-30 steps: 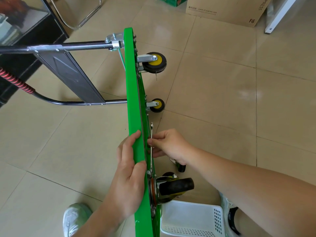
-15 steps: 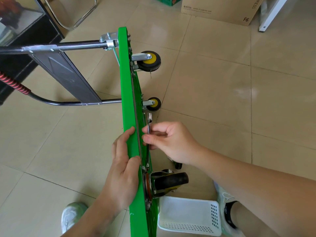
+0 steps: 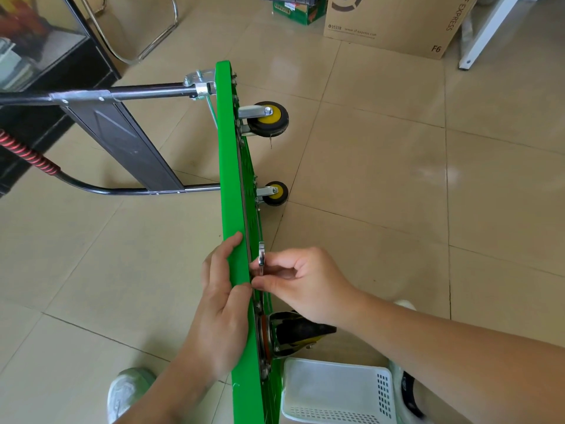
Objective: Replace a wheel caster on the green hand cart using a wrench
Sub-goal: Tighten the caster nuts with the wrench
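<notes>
The green hand cart [image 3: 232, 185] stands on its side edge on the tiled floor, its underside facing right. My left hand [image 3: 221, 307] grips the deck's upper edge, fingers curled over it. Against the underside, my right hand [image 3: 301, 284] pinches a slim silver wrench [image 3: 261, 255] whose end sticks up above my fingers. Just below my hands a large black swivel caster [image 3: 298, 332] sits on the deck. Two small wheels with yellow hubs, one higher [image 3: 269, 119] and one lower [image 3: 273, 192], are mounted farther along.
A white perforated basket [image 3: 336, 390] lies on the floor under the caster. The cart's folded handle [image 3: 122, 93] with its red grip [image 3: 27, 154] reaches left. A cardboard box [image 3: 394, 22], a chair frame and a dark cabinet stand at the back. My shoes flank the cart.
My right hand and the wrench have shifted slightly lower along the underside of the deck. My left hand keeps its hold on the deck edge.
</notes>
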`<state>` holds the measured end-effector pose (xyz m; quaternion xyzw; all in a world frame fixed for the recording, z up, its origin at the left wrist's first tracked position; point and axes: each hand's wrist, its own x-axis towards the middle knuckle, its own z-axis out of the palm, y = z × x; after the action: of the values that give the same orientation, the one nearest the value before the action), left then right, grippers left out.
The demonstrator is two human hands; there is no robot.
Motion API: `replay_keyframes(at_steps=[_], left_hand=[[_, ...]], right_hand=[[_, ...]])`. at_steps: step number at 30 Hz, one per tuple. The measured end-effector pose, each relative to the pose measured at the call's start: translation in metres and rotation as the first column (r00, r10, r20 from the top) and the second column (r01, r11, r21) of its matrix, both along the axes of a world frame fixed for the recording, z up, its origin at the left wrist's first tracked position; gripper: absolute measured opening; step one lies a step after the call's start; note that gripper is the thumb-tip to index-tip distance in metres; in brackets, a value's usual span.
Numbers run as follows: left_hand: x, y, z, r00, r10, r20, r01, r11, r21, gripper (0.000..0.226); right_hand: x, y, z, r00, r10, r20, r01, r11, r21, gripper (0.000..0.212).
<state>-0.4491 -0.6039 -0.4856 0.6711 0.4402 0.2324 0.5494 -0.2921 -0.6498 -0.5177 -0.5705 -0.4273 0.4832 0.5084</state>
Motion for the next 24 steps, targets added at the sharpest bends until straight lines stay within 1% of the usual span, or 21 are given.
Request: replay_keyframes(at_steps=[5,10,12,14,16,18,20,24], left_hand=[[0.001,0.000,0.001,1.000,0.007,0.008,-0.006,1.000,-0.014,0.059],[0.001,0.000,0.002,1.000,-0.001,0.015,0.001,1.000,-0.017,0.060],[0.000,0.000,0.000,1.000,-0.004,0.007,0.004,1.000,-0.014,0.062],[-0.001,0.000,-0.002,1.000,-0.007,0.008,0.007,1.000,-0.008,0.063],[-0.002,0.001,-0.003,1.000,-0.005,0.012,0.005,1.000,-0.010,0.064],[-0.002,0.001,-0.004,1.000,-0.003,0.009,0.003,1.000,-0.013,0.064],[-0.002,0.001,-0.005,1.000,-0.007,0.011,0.007,1.000,-0.014,0.065],[-0.001,0.000,-0.005,1.000,-0.019,-0.001,0.019,1.000,0.006,0.063]], right_hand=[[-0.002,0.002,-0.010,0.998,-0.038,-0.054,0.036,0.999,-0.028,0.026],[0.006,0.020,-0.016,0.996,-0.063,-0.056,0.056,0.992,-0.116,0.023],[0.009,0.029,-0.023,0.989,-0.093,-0.116,0.069,0.979,-0.192,0.020],[0.014,0.038,-0.032,0.979,-0.136,-0.152,0.085,0.949,-0.304,0.017],[0.017,0.045,-0.044,0.976,-0.160,-0.149,0.081,0.899,-0.430,0.021],[0.016,0.049,-0.051,0.973,-0.172,-0.154,0.072,0.859,-0.507,0.026],[0.015,0.052,-0.052,0.970,-0.188,-0.151,0.085,0.853,-0.515,0.027],[0.021,0.052,-0.035,0.982,-0.149,-0.120,0.086,0.905,-0.417,0.018]])
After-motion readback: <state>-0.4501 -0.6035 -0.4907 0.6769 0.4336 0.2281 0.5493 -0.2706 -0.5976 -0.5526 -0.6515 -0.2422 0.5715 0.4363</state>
